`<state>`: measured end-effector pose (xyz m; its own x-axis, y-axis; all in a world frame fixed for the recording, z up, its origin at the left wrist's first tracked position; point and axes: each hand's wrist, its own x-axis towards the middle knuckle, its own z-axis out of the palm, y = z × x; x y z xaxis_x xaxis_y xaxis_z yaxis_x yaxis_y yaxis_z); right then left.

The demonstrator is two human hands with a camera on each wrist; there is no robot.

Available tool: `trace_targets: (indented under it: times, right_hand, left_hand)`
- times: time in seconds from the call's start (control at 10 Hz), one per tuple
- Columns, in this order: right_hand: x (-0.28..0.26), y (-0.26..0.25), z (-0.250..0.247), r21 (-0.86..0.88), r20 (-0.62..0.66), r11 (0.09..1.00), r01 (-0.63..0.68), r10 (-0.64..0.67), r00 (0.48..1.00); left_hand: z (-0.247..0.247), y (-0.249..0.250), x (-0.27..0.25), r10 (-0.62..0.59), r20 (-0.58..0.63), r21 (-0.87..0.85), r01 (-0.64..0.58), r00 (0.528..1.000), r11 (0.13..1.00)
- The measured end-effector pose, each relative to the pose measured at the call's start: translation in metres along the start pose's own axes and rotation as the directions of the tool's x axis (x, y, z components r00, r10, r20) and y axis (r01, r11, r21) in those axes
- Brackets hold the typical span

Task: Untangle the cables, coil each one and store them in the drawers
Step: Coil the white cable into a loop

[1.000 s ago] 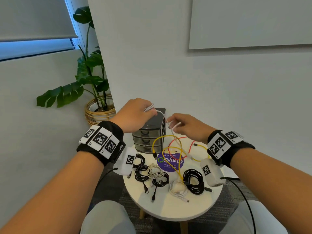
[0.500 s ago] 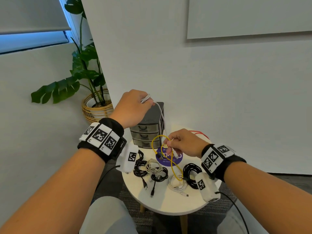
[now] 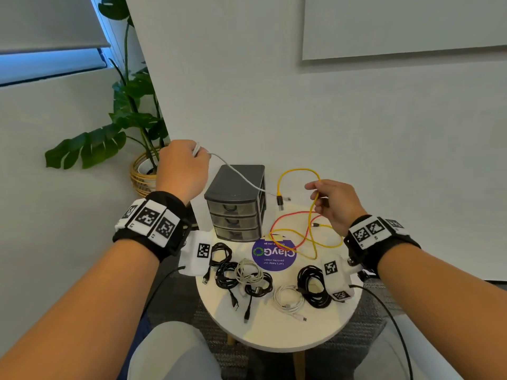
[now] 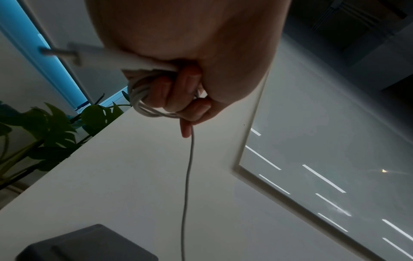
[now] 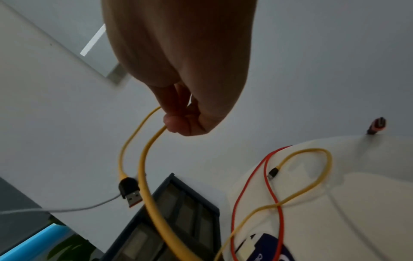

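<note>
so from my end the left hand [image 3: 183, 167] is clenched on the half-coiled white cable [image 3: 241, 176], whose tail runs right over the drawers [image 3: 236, 204], while my right hand [image 3: 333, 205] pinches the yellow cable [image 3: 315, 198] just right of them, red cable [image 3: 290, 215] underneath.
</note>
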<state>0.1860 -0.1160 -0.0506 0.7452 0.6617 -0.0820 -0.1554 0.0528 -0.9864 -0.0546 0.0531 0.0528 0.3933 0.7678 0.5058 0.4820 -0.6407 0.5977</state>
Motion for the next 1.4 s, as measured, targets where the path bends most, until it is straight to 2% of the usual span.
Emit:
trace_targets:
  times: [0.1, 0.2, 0.3, 0.4, 0.5, 0.6, 0.7, 0.8, 0.9, 1.0, 1.1, 1.2, 1.3, 1.4]
  right_hand:
    - [0.008, 0.009, -0.001, -0.009, -0.066, 0.998, -0.064, 0.063, 0.996]
    - [0.015, 0.021, 0.007, 0.035, -0.079, 0.99, -0.139, 0.141, 0.987]
    - [0.022, 0.032, 0.013, 0.134, -0.081, 0.962, -0.236, 0.248, 0.965]
    - [0.031, 0.053, 0.007, -0.013, -0.095, 0.951, -0.31, 0.307, 0.947]
    - [0.036, 0.07, -0.003, -0.185, -0.092, 0.927, -0.326, 0.314, 0.945]
    - [0.038, 0.082, -0.012, -0.283, -0.088, 0.904, -0.321, 0.309, 0.947]
    - [0.041, 0.085, -0.008, -0.496, -0.096, 0.81, -0.313, 0.307, 0.947]
    - [0.034, 0.073, -0.005, -0.621, -0.089, 0.749, -0.233, 0.228, 0.97]
    - [0.023, 0.05, -0.006, -0.285, -0.212, 0.903, -0.322, 0.268, 0.94]
    - [0.02, 0.028, -0.011, -0.13, -0.189, 0.95, -0.282, 0.256, 0.948]
    - [0.013, 0.0, -0.011, 0.126, -0.161, 0.976, -0.177, 0.196, 0.967]
    - [0.002, -0.015, 0.006, -0.007, -0.106, 1.0, -0.011, 0.01, 0.994]
    - [-0.006, -0.006, 0.026, -0.393, -0.025, 0.891, 0.225, -0.255, 0.967]
    - [-0.015, 0.021, 0.037, -0.898, 0.263, 0.209, 0.387, -0.451, 0.853]
  left_hand:
    - [0.001, 0.0, -0.001, -0.005, -0.002, -0.032, 0.005, 1.0, 0.999]
    - [0.005, 0.008, -0.008, 0.007, 0.006, -0.08, -0.006, 1.0, 0.997]
    - [0.007, 0.014, -0.012, 0.031, -0.026, -0.109, -0.034, 0.999, 0.993]
    - [0.005, 0.015, -0.014, 0.047, -0.087, -0.136, -0.059, 0.995, 0.989]
    - [0.001, 0.013, -0.013, 0.031, -0.172, -0.174, -0.062, 0.985, 0.983]
    - [0.003, 0.013, -0.012, 0.005, -0.164, -0.219, -0.042, 0.986, 0.975]
    - [0.014, 0.014, -0.016, -0.03, -0.099, -0.265, 0.003, 0.995, 0.964]
    - [0.028, 0.012, -0.022, -0.056, -0.039, -0.27, 0.044, 0.998, 0.962]
    - [0.047, 0.008, -0.029, -0.116, 0.054, -0.3, 0.127, 0.992, 0.945]
    - [0.067, 0.002, -0.037, -0.194, 0.169, -0.358, 0.243, 0.966, 0.901]
    - [0.09, -0.004, -0.046, -0.218, 0.248, -0.358, 0.298, 0.944, 0.885]
    - [0.111, -0.006, -0.055, -0.202, 0.32, -0.373, 0.319, 0.926, 0.871]
    - [0.129, -0.007, -0.061, -0.182, 0.36, -0.389, 0.325, 0.915, 0.862]
    - [0.137, -0.01, -0.065, -0.178, 0.391, -0.426, 0.349, 0.903, 0.835]
